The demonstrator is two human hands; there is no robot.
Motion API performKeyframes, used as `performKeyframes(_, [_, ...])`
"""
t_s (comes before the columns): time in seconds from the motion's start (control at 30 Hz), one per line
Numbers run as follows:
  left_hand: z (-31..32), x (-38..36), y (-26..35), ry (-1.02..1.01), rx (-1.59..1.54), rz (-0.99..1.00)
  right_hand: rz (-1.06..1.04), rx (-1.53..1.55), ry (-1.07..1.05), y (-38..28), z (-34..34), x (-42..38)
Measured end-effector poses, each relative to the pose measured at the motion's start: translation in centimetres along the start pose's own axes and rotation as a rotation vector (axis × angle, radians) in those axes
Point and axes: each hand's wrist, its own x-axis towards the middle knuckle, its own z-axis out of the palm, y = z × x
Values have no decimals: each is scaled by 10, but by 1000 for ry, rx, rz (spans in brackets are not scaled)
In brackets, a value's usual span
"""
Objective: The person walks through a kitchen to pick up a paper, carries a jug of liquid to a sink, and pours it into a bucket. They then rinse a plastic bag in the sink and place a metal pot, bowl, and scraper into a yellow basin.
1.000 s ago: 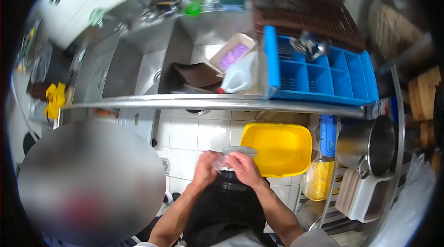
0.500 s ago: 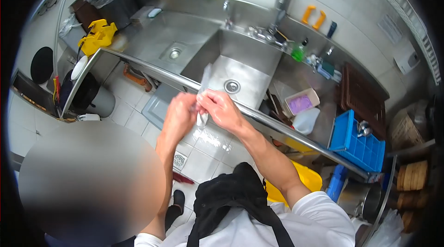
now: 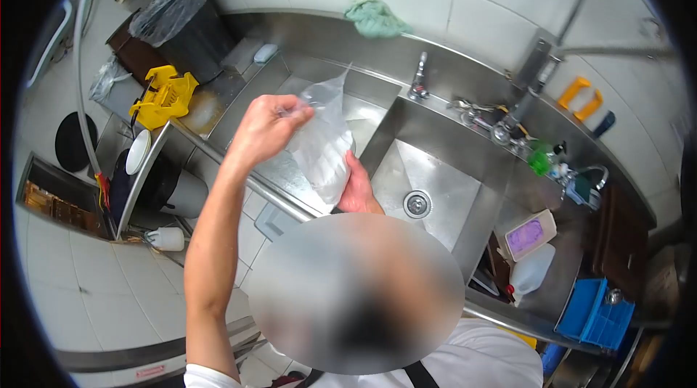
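A clear plastic bag [image 3: 323,148] with something white inside is held at a tilt above the left part of the steel sink. My left hand [image 3: 268,127] pinches the bag near its upper left edge, fingers closed on the plastic. Low on the bag's right side is my right hand [image 3: 359,188], gripping it, with its thumb on the outside and the other fingers partly hidden. A blurred patch covers most of my right forearm. What the white content is, I cannot make out.
Right of the bag is a deep sink basin [image 3: 428,177] with a drain. A tap [image 3: 419,76] stands behind it. A steel rail [image 3: 283,203] runs along the front. On the right are a plastic jug [image 3: 534,272] and a blue divided tray [image 3: 599,315].
My hands have moved from close together at the sink's front edge to farther apart over its left part. The bag, narrow before, now shows broad side on. The view has shifted.
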Motion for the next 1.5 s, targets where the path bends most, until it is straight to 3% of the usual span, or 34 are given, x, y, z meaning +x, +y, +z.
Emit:
performKeyframes(0.1, [4,62,-92,-65,56,-88,-69,-148,226,-49,-48,83])
performKeyframes(0.17, [15,83,-160,-31,-59,-116,-219,-491,265,-82,-53,122])
performKeyframes(0.2, [21,96,-188,-25,-60,-136,-198,-490,267,-92,-50,141])
performKeyframes(0.27, [43,122,-242,-75,-237,-464,-410,-882,312,-111,-37,171])
performKeyframes(0.3, [65,135,-275,-75,-253,-477,-394,-891,320,-119,-36,186])
performKeyframes(0.37, [103,162,-332,75,-576,-511,-422,-1386,459,-130,-36,215])
performKeyframes(0.53, [136,216,-361,129,-711,-533,-494,-1823,444,-137,-71,268])
performKeyframes(0.6, [152,234,-379,93,-753,-584,-496,-1870,523,-133,-81,274])
performKeyframes(0.77, [203,257,-449,-149,-617,-450,-483,-1922,702,-124,-111,289])
performKeyframes(0.8, [203,260,-451,-144,-619,-445,-522,-1957,722,-120,-119,292])
performKeyframes(0.87, [210,261,-452,-83,-197,-421,-518,-1971,752,-113,-130,296])
performKeyframes(1.17, [215,265,-465,-20,-91,-421,-379,-2086,706,-109,-137,322])
performKeyframes(1.3, [226,258,-481,-29,-106,-518,-295,-2096,728,-108,-129,334])
performKeyframes(1.37, [231,258,-490,-19,-299,-683,-300,-2077,742,-107,-124,341])
performKeyframes(1.5, [245,244,-512,-4,-422,-746,-293,-2135,640,-108,-117,347])
